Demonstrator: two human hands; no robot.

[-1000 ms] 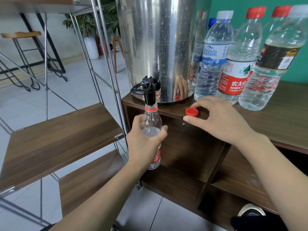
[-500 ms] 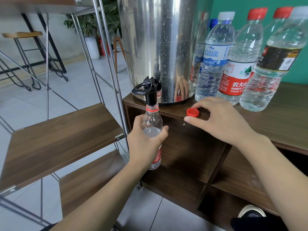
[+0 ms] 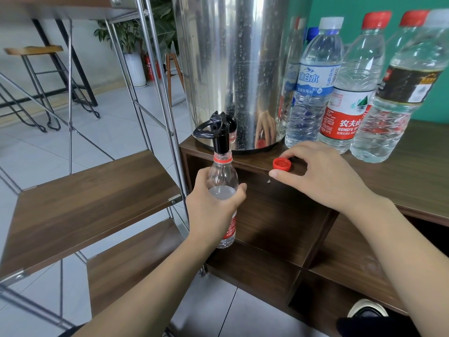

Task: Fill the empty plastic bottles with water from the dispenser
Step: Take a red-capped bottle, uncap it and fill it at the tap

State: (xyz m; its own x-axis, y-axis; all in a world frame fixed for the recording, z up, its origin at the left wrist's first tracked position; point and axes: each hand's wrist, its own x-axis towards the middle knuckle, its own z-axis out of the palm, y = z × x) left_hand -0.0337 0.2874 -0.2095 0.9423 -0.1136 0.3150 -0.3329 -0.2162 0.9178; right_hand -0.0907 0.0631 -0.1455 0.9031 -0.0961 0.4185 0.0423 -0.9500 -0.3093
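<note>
The steel water dispenser (image 3: 233, 69) stood at the corner of the wooden worktop (image 3: 413, 181), its top cut off by the frame. To its right stood a row of capped bottles (image 3: 345, 88) that looked full of water, though the furthest ones hid behind the nearer and I could not count them surely.

My left hand (image 3: 213, 210) was wrapped around the small plastic bottle (image 3: 222, 181), holding it upright with its open mouth right under the black tap (image 3: 220, 132). The water inside reached about the shoulder, so I judged this one nearly filled; whether water was running at that moment I could not make out, nor whether any empties remained.

My right hand (image 3: 323, 176) rested on the worktop edge, fingers curled loosely by the red cap (image 3: 281, 164), thumb and a fingertip either side; I could not tell whether it actually pinched it. Capping was left to do.
</note>
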